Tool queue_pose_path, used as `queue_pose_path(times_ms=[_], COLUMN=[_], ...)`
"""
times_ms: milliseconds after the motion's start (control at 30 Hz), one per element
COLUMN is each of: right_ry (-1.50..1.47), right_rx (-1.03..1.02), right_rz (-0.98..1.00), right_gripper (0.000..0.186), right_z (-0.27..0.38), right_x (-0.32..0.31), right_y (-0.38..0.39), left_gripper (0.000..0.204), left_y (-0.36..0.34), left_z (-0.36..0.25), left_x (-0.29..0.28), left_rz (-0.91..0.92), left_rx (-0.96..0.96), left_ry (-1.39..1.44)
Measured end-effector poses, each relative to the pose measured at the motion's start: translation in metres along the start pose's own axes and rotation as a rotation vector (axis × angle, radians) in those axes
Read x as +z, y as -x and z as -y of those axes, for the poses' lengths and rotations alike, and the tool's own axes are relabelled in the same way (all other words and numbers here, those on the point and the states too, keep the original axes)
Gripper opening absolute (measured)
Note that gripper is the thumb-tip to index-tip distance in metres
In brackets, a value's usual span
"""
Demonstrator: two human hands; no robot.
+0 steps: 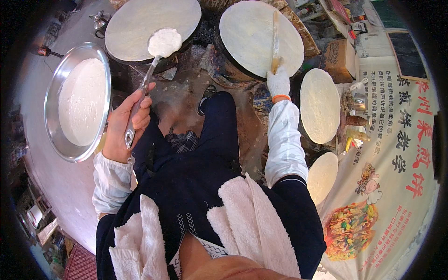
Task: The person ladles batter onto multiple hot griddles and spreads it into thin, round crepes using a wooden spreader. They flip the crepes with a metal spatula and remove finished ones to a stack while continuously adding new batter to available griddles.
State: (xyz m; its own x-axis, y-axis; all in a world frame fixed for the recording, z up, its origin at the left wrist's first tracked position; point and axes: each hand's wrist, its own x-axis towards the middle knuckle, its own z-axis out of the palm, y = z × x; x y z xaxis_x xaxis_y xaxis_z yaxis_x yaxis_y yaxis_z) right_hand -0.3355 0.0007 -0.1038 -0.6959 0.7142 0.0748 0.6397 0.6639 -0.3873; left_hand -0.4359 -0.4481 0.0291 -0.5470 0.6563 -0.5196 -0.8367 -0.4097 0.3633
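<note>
The left hand (127,116) is gripping a ladle (149,76), a metal bowl (54,103) sitting to its left; the right hand (279,83) is grasping a stick (275,39) over the griddle (229,61) ahead.

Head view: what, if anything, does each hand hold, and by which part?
The left hand holds a ladle by its handle, toward the free end; the gloved right hand holds a flat stick by its near end.

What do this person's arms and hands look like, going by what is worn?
The left fingers are bare; the right fingers wear a white glove, with an orange band at the wrist. Both sides have white lower sleeves and dark upper sleeves.
</note>
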Motion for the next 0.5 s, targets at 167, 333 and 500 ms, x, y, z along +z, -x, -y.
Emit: queue_pose_path(times_ms=[167,333,500], right_ry=[0.216,0.261,0.009], right_rx=[0.015,0.026,0.142], right_rz=[0.217,0.273,0.402], right_gripper=[0.068,0.072,0.07], right_z=[0.029,0.046,0.046], right_x=[-0.012,-0.006,-0.022], right_y=[0.009,0.044,0.143], left_gripper=[0.038,0.037,0.036], left_y=[0.0,0.001,0.011], left_z=[-0.001,0.003,0.014], left_x=[0.002,-0.002,0.002], left_rz=[-0.014,0.038,0.026], left_rx=[0.015,0.007,-0.012], left_ry=[-0.036,-0.01,-0.045])
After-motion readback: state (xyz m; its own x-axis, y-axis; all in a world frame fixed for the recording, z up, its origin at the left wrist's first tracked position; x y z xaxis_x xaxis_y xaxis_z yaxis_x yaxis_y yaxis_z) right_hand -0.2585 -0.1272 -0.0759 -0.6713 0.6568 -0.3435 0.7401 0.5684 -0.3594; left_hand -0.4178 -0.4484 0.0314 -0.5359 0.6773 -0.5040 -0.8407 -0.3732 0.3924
